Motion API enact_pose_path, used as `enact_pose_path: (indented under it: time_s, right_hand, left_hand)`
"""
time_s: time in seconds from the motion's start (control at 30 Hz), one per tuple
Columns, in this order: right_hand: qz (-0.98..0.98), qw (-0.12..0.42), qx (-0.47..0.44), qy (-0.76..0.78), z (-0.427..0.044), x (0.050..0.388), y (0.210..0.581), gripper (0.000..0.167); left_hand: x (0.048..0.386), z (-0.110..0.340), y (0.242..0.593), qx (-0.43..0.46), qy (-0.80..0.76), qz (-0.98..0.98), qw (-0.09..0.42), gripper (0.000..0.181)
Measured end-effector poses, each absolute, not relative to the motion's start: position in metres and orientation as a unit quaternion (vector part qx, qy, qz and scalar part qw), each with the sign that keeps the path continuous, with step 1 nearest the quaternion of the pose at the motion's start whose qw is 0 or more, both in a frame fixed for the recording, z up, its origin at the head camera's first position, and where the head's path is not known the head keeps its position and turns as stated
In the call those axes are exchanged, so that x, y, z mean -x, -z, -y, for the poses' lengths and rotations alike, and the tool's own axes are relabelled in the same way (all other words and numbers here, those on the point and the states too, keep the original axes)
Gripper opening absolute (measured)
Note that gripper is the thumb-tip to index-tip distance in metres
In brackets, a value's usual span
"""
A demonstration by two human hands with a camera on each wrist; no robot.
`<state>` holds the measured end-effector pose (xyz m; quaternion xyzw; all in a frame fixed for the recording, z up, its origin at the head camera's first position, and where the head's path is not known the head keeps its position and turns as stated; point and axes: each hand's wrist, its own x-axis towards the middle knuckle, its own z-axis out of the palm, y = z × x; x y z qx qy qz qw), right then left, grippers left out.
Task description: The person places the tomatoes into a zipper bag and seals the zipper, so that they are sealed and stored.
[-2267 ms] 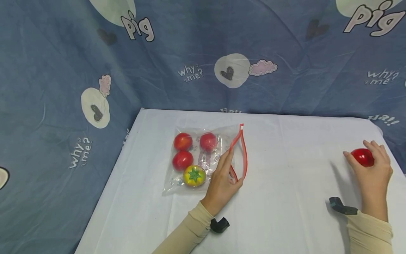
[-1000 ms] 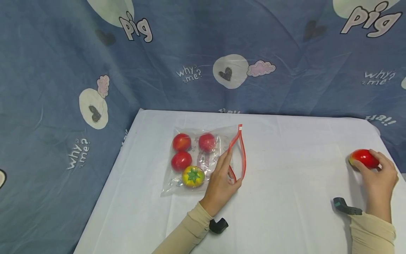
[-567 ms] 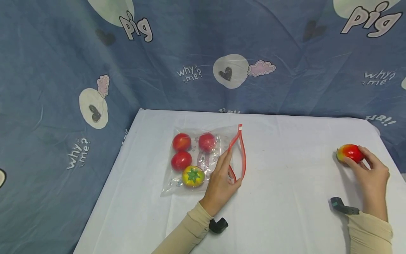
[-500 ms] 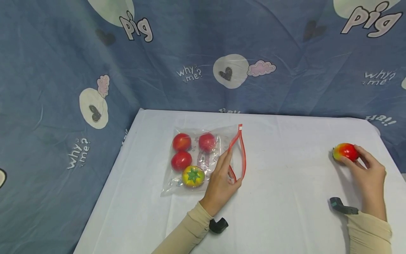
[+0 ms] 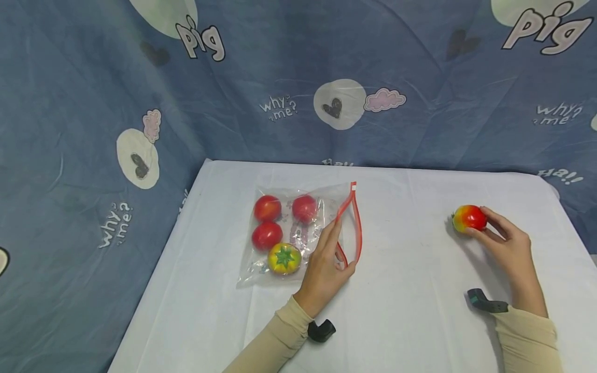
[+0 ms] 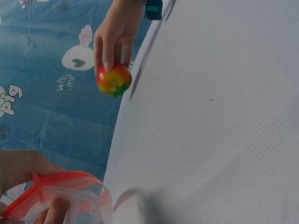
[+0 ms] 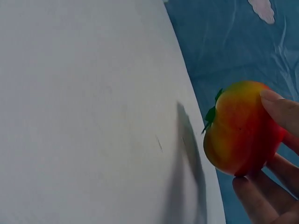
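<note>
A clear zip bag (image 5: 308, 259) with a red zip rim (image 5: 359, 228) lies on the table, its mouth gaping to the right. Inside it are several tomatoes, red ones (image 5: 267, 235) and a yellow-green one (image 5: 285, 258) showing its star-shaped green top. My left hand (image 5: 323, 267) holds the bag by its mouth; in the left wrist view, fingers (image 6: 57, 210) show through the clear plastic. To the right, my right hand (image 5: 510, 248) grips another tomato (image 5: 468, 218), red fading to yellow around a green calyx. The right wrist view has this tomato (image 7: 243, 128) between thumb and fingers, above the table.
White cloth covers the table (image 5: 406, 300). Behind and to the left hangs a blue printed curtain (image 5: 261, 62). Black devices sit at the left wrist (image 5: 322, 330) and the right wrist (image 5: 487, 301).
My right hand has turned the tomato so its yellow, green-topped end points left, and has carried it leftward toward the bag. My left hand and the bag have stayed in place.
</note>
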<state>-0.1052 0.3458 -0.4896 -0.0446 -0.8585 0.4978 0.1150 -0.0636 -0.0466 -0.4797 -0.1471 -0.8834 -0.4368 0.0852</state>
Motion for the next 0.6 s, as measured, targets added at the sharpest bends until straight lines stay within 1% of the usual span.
enact_pose_path:
  time_s: [0.27, 0.6]
  right_hand:
    - [0.857, 0.111, -0.017, -0.503, -0.319, 0.108, 0.488, 0.066]
    - [0.864, 0.113, -0.075, -0.484, -0.294, 0.109, 0.483, 0.067]
  left_hand:
    - [0.064, 0.047, 0.48, 0.151, 0.439, 0.881, 0.088, 0.101]
    - [0.063, 0.047, 0.481, 0.154, 0.439, 0.88, 0.095, 0.103]
